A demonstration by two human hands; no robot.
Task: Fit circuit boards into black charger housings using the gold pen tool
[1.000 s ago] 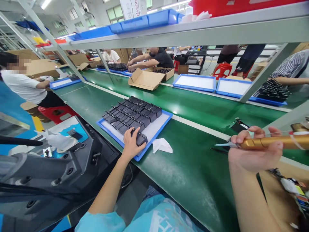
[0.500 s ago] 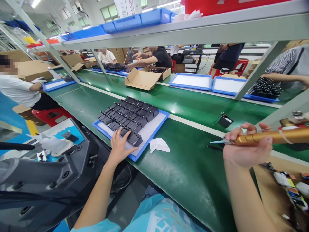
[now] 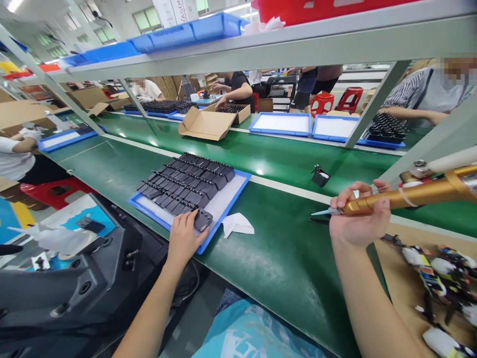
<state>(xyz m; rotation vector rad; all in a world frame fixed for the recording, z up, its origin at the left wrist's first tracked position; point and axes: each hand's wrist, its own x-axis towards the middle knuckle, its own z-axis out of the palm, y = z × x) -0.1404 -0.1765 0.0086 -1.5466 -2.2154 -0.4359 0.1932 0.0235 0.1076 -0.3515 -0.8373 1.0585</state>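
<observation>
Below, blue tray [image 3: 226,195] on glossy green bench [image 3: 276,268]; shelf [image 3: 298,47] overhead.

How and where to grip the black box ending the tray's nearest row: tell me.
The black box is probably best gripped by its near end and top, from the near side: neighbours crowd its left, while bare tray lies to its right.
</observation>
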